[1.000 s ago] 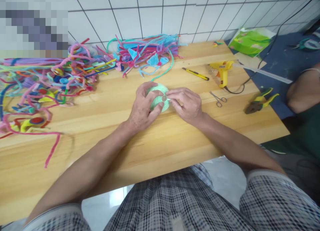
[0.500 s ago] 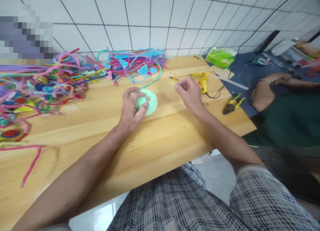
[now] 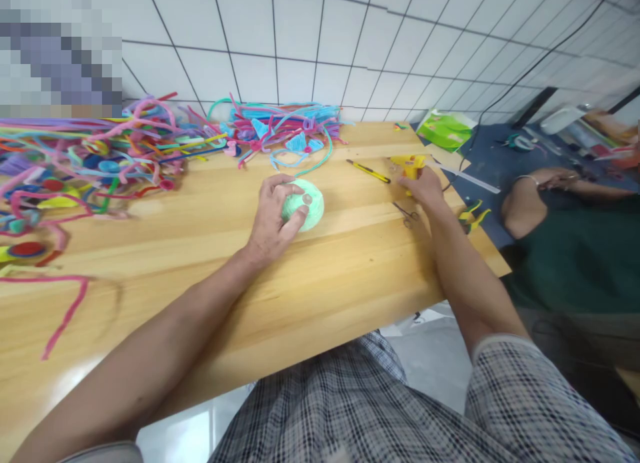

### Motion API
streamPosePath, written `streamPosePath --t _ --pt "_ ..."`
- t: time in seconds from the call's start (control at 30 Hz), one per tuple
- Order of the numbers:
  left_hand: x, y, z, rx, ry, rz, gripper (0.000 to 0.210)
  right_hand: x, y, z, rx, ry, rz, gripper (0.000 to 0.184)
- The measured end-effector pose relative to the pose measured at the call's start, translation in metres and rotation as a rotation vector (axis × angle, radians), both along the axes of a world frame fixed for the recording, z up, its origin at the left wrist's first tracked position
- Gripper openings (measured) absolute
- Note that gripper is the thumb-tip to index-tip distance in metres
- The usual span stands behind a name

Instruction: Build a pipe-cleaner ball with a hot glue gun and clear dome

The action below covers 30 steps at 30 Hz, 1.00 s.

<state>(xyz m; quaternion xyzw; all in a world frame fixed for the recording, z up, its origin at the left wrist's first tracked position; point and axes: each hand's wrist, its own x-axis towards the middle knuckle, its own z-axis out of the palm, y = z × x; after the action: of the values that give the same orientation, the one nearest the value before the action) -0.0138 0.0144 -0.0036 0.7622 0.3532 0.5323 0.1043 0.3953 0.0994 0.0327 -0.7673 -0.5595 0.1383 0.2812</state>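
Left hand: the left hand (image 3: 274, 215) pinches a mint-green disc (image 3: 314, 214), thumb laid on its upper face, fingers curved over the side toward the counter's left end.
Mint-green disc: near the middle of the counter (image 3: 320, 283), between its far and near edges; a small dull round piece (image 3: 307, 199) sits at its centre, beside the thumb tip.
Right hand: the right hand (image 3: 426, 186) is curled round the handle of a yellow glue gun (image 3: 414, 162), near the counter's right edge; the fingers partly hide the handle.
Glue gun: nozzle pointing toward the counter's left end.
Yellow knife: the slim knife (image 3: 369, 171) lies slantwise between disc and glue gun, touching neither.
Scissors: the small scissors (image 3: 408, 216) lie just beside the right wrist, on the near-edge side of the glue gun.
Pliers: yellow-handled pliers (image 3: 474, 217) lie at the right edge, partly behind the right forearm.
Fuzzy stems: a tangled heap (image 3: 90, 163) covers the far left part; a pink and blue bundle (image 3: 285, 116) lies along the far edge; a teal stem (image 3: 327, 149) loops from it toward the disc.
Beyond the right edge: a green packet (image 3: 447, 129), a pale strip (image 3: 470, 177) and another person's hands (image 3: 557, 178).
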Motion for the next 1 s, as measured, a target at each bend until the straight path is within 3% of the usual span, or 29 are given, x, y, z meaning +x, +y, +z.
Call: streamPosePath --t 0.1,0.17,0.27,0.37,0.53,0.73,1.0 --pt "-0.001 0.0 0.001 -0.014 0.019 0.009 0.031 -0.011 0.005 0.011 -0.064 0.053 -0.077 0.011" --pt "-0.001 -0.001 0.001 -0.026 0.038 0.019 0.032 -0.023 -0.001 0.019 0.005 0.126 -0.004 0.013" --pt "-0.002 -0.001 0.003 -0.042 0.044 0.024 0.033 -0.046 -0.025 0.036 0.134 0.32 0.289 0.019" --pt "-0.002 -0.001 0.004 -0.063 0.027 0.026 0.032 -0.073 -0.062 0.056 0.138 0.384 0.62 0.021" --pt "-0.002 -0.004 0.007 -0.104 0.036 0.048 0.033 -0.106 -0.113 0.072 0.099 0.279 0.843 0.019" --pt "0.0 -0.008 0.013 -0.142 0.034 0.047 0.028 -0.109 -0.118 0.067 0.181 0.085 0.915 0.012" --pt "0.002 -0.008 0.011 -0.117 0.06 0.048 0.028 -0.113 -0.108 0.052 0.184 0.106 0.891 0.012"
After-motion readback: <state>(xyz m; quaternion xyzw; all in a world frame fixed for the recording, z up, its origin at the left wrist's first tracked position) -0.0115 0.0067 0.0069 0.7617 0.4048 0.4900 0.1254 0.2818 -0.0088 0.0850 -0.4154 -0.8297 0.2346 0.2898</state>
